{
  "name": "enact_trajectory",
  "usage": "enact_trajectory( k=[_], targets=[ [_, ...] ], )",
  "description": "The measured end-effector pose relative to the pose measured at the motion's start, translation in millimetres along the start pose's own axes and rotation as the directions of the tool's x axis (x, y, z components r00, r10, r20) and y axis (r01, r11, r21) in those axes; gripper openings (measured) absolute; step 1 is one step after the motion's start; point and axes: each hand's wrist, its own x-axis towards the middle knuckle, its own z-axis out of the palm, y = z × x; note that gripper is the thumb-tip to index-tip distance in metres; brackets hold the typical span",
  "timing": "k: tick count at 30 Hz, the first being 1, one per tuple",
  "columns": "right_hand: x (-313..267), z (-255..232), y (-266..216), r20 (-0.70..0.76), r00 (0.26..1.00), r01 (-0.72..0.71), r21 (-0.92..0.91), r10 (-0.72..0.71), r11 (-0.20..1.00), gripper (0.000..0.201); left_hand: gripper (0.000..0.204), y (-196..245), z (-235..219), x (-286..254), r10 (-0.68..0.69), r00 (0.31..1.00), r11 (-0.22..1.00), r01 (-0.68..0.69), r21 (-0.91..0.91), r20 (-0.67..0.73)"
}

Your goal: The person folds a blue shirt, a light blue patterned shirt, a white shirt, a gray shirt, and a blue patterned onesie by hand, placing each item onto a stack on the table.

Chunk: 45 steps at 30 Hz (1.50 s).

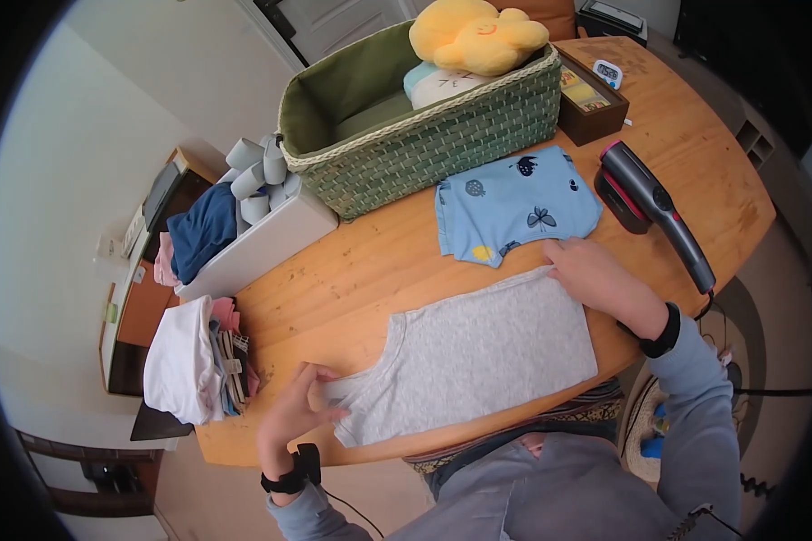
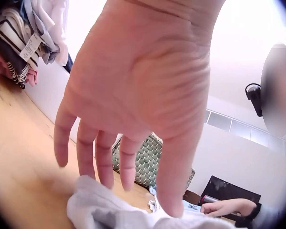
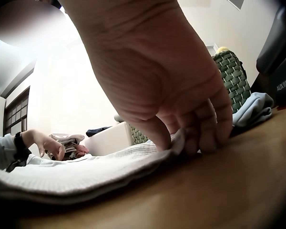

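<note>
A light grey sleeveless top (image 1: 478, 352) lies flat along the table's near edge, folded lengthwise, its neck and shoulder end to the left. My left hand (image 1: 290, 417) is at that shoulder end, fingers extended and spread from the thumb, fingertips right at the fabric. In the left wrist view, the bunched grey cloth (image 2: 102, 202) shows below these fingers. At the hem's far corner, my right hand (image 1: 595, 281) pinches the cloth between thumb and fingers. The right wrist view shows the raised edge (image 3: 177, 143) in that pinch. Just beyond lies a folded blue printed garment (image 1: 519, 206).
A green woven basket (image 1: 442, 135) with plush toys (image 1: 478, 36) stands at the back. Right of it are a brown box (image 1: 594, 113) and a handheld steamer (image 1: 654, 203). On the left are a stack of folded clothes (image 1: 185, 361) and a white bin (image 1: 271, 239).
</note>
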Motion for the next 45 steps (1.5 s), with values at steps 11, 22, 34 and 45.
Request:
enact_trajectory(
  k=[11,22,34,45],
  targets=[
    [-1,1,0,-0.008,1.0,0.003,-0.013,-0.003,1.0,0.016,0.048,30,15,-8,-0.41,0.912,0.839,0.384,0.386,-0.016],
    [-3,4,1,-0.032,0.999,0.006,-0.025,-0.007,1.0,0.016,0.031,41,21,-20,-0.159,0.981,0.88,0.192,0.435,-0.113],
    [-4,2,2,-0.017,1.0,0.002,-0.024,-0.003,1.0,0.017,0.029,27,11,-26,-0.246,0.892,0.872,0.374,0.315,-0.378],
    [-3,5,2,-0.037,0.999,-0.003,-0.046,0.001,0.999,0.018,0.044,11,24,-12,-0.332,0.924,0.851,0.38,0.362,-0.19]
  ],
)
